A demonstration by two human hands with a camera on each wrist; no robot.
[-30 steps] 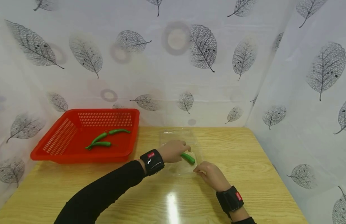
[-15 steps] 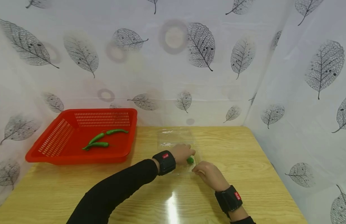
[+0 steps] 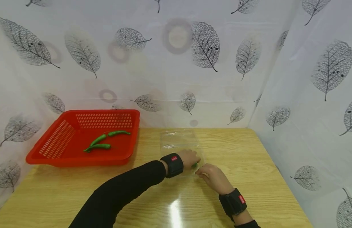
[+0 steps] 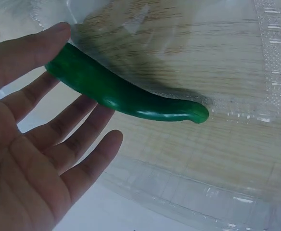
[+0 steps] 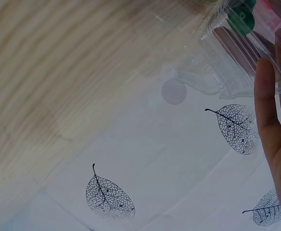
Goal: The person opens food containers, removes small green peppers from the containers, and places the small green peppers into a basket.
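My left hand (image 3: 188, 158) pinches a green chili pepper (image 4: 116, 94) between thumb and fingers; the other fingers are spread below it. In the left wrist view the pepper's curved tip points away over the clear plastic container (image 4: 236, 187). From the head view, only a bit of the pepper (image 3: 194, 165) shows beyond the fingers, low over the container (image 3: 179, 139). My right hand (image 3: 217, 179) holds the container's near right edge with bent fingers. One finger lies along the outside of the clear wall in the right wrist view, with the pepper's green end (image 5: 240, 18) behind it.
A red plastic basket (image 3: 133, 139) stands on the left of the wooden table (image 3: 230, 145), holding several green chili peppers (image 3: 99, 139). A white curtain (image 3: 164, 72) with leaf prints hangs behind the table and along its right side.
My left hand has moved right and slightly nearer with the pepper, which is now mostly hidden behind the fingers in the head view. The right hand stays at the container's edge.
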